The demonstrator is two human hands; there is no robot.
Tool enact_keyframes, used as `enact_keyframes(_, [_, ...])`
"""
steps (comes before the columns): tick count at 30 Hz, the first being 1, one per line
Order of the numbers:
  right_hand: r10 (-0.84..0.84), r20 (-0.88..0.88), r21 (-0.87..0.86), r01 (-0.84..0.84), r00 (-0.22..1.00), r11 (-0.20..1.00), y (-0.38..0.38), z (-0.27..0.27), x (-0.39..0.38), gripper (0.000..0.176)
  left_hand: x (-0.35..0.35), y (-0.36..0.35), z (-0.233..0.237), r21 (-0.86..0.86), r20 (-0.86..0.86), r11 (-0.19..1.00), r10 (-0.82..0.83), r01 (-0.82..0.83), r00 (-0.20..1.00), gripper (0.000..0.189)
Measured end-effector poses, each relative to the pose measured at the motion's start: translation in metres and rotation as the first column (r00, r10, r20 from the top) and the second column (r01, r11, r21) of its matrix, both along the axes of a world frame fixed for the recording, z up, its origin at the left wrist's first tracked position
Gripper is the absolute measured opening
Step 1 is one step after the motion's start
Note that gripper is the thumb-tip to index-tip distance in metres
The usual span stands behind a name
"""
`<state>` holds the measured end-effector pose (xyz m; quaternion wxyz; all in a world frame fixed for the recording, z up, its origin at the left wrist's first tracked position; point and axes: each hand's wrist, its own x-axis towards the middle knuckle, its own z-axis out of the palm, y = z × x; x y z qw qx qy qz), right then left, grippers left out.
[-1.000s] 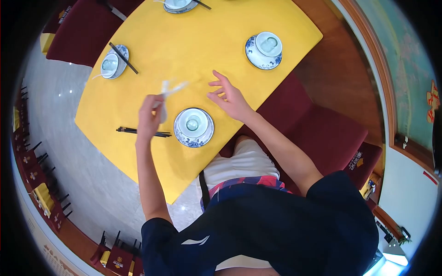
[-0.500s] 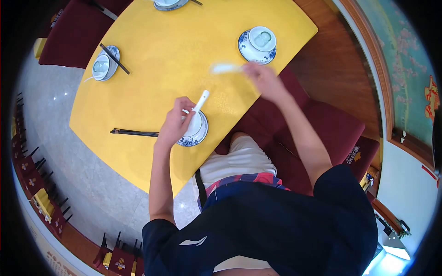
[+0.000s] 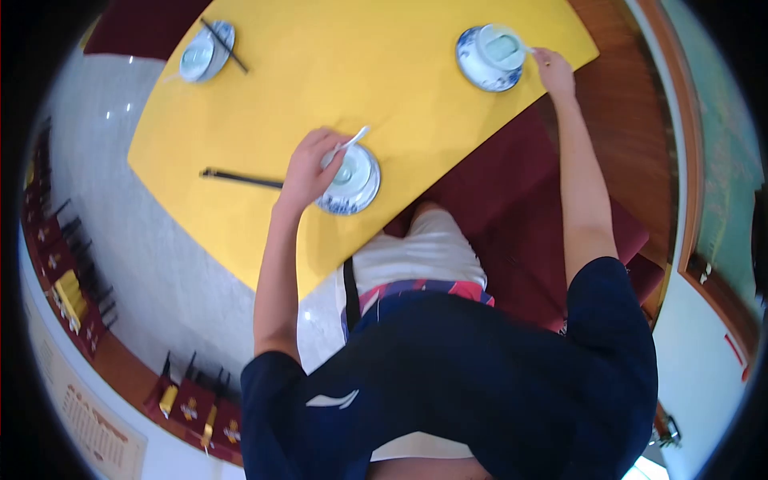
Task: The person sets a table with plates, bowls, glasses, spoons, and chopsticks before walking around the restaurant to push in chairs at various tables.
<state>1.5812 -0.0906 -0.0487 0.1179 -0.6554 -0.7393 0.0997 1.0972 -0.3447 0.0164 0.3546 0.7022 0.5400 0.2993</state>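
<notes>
My left hand (image 3: 310,164) is closed on a white spoon (image 3: 357,138) whose handle points up and right. Under it, a white bowl (image 3: 358,172) with a glass inside sits on a blue-patterned saucer (image 3: 346,202). Black chopsticks (image 3: 240,178) lie on the table, ending beside my left wrist. My right hand (image 3: 555,74) reaches to the far right, pinching a second white spoon (image 3: 529,50) at the rim of another bowl (image 3: 488,46). That bowl holds a glass (image 3: 504,48) and rests on a blue-patterned saucer (image 3: 502,81). The spoon's bowl end is hard to make out.
At the far left of the yellow table (image 3: 320,80) stands another bowl (image 3: 197,60) with a glass, beside black chopsticks (image 3: 225,46) lying across its saucer. A dark red bench seat (image 3: 512,208) runs along the table's right edge. Several chairs (image 3: 192,404) line the lower left.
My right hand has carried its spoon up and right from over the table to the far bowl. My left hand stays at the near bowl, its spoon now tilted lower. The view has shifted.
</notes>
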Motion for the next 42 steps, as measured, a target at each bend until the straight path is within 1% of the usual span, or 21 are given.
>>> enact_keyframes(3, [-0.003, 0.040, -0.089, 0.007, 0.999, 0.996, -0.001, -0.001, -0.008, 0.029, 0.008, 0.004, -0.002, -0.012, -0.028, 0.998, -0.056, 0.056, 0.998, 0.021])
enact_keyframes(5, [-0.061, 0.036, -0.110, 0.065, 0.997, 0.992, -0.005, -0.004, -0.010, 0.029, 0.013, 0.005, -0.005, 0.036, -0.219, 0.984, -0.162, 0.174, 0.962, 0.016])
enact_keyframes(9, [-0.022, 0.048, -0.133, 0.029, 0.999, 0.991, -0.007, -0.007, -0.008, 0.034, 0.015, 0.003, -0.015, 0.013, -0.306, 0.957, -0.273, 0.291, 0.912, 0.018])
enact_keyframes(11, [-0.056, 0.099, -0.022, 0.058, 0.994, 0.998, -0.012, -0.003, -0.012, 0.043, 0.015, 0.001, -0.021, -0.009, -0.381, 0.930, -0.344, 0.368, 0.858, 0.018])
enact_keyframes(12, [-0.047, 0.096, -0.027, 0.050, 0.994, 0.998, -0.016, 0.000, -0.013, 0.043, 0.015, -0.001, -0.025, -0.014, -0.382, 0.933, -0.338, 0.360, 0.860, 0.018])
enact_keyframes(14, [-0.145, -0.033, -0.016, 0.145, 0.989, 0.989, -0.025, 0.007, -0.015, 0.052, 0.016, -0.005, -0.034, -0.027, -0.452, 0.906, -0.389, 0.423, 0.803, 0.017])
enact_keyframes(16, [-0.065, 0.080, 0.107, 0.056, 0.995, 0.993, -0.036, 0.006, -0.010, 0.051, 0.017, -0.009, -0.046, -0.006, -0.479, 0.911, -0.365, 0.413, 0.798, 0.016])
enact_keyframes(18, [0.016, 0.015, 0.113, -0.018, 1.000, 0.993, -0.062, 0.020, -0.023, 0.047, 0.016, -0.015, -0.048, 0.006, -0.511, 0.920, -0.333, 0.391, 0.792, 0.015])
enact_keyframes(20, [-0.011, 0.043, 0.048, 0.009, 0.999, 0.999, -0.092, 0.045, -0.048, 0.044, 0.016, -0.016, -0.048, -0.038, -0.490, 0.906, -0.384, 0.421, 0.782, 0.016])
enact_keyframes(22, [-0.014, 0.046, -0.019, 0.014, 0.999, 1.000, -0.111, 0.046, -0.048, 0.042, 0.013, -0.016, -0.047, -0.027, -0.453, 0.912, -0.376, 0.409, 0.808, 0.017])
enact_keyframes(24, [0.015, 0.015, -0.008, -0.015, 1.000, 1.000, -0.131, 0.043, -0.047, 0.041, 0.007, -0.017, -0.041, -0.006, -0.408, 0.912, -0.376, 0.409, 0.832, 0.019])
enact_keyframes(25, [0.026, -0.014, 0.006, -0.026, 1.000, 1.000, -0.140, 0.043, -0.047, 0.040, 0.002, -0.018, -0.035, 0.078, -0.260, 0.969, -0.209, 0.236, 0.943, 0.020])
enact_keyframes(26, [0.034, -0.014, 0.006, -0.034, 0.999, 0.999, -0.148, 0.043, -0.045, 0.040, -0.005, -0.020, -0.029, 0.134, -0.093, 0.990, -0.035, 0.048, 0.995, 0.022])
enact_keyframes(27, [-0.001, -0.033, -0.028, 0.000, 0.999, 1.000, -0.156, 0.045, -0.044, 0.039, -0.017, -0.023, -0.027, 0.032, -0.003, 0.972, 0.233, -0.232, 0.973, 0.023])
enact_keyframes(28, [-0.040, -0.052, -0.063, 0.037, 0.998, 0.997, -0.164, 0.045, -0.043, 0.038, -0.034, -0.027, -0.026, -0.090, 0.054, 0.871, 0.488, -0.483, 0.871, 0.029])
enact_keyframes(30, [-0.055, -0.073, -0.061, 0.050, 0.996, 0.997, -0.177, 0.042, -0.040, 0.038, -0.080, -0.034, -0.043, -0.172, -0.276, 0.509, 0.797, -0.843, 0.537, 0.039])
enact_keyframes(32, [-0.046, -0.069, -0.087, 0.040, 0.997, 0.995, -0.188, 0.033, -0.031, 0.037, -0.117, -0.053, -0.062, -0.168, -0.606, 0.317, 0.714, -0.933, 0.352, 0.050])
enact_keyframes(33, [-0.035, -0.073, -0.094, 0.028, 0.997, 0.995, -0.193, 0.031, -0.033, 0.037, -0.131, -0.064, -0.081, -0.169, -0.603, 0.319, 0.715, -0.933, 0.354, 0.050])
enact_keyframes(35, [-0.046, -0.097, -0.131, 0.033, 0.994, 0.991, -0.201, 0.023, -0.032, 0.035, -0.149, -0.081, -0.117, -0.325, -0.712, 0.235, 0.577, -0.916, 0.400, 0.055])
enact_keyframes(38, [-0.073, -0.150, -0.162, 0.048, 0.986, 0.986, -0.213, 0.026, -0.046, 0.034, -0.151, -0.080, -0.126, -0.348, -0.628, 0.261, 0.649, -0.901, 0.430, 0.051])
enact_keyframes(42, [-0.030, -0.184, -0.209, -0.010, 0.982, 0.978, -0.226, 0.026, -0.064, 0.035, -0.150, -0.070, -0.118, -0.338, -0.650, 0.308, 0.607, -0.890, 0.457, 0.048])
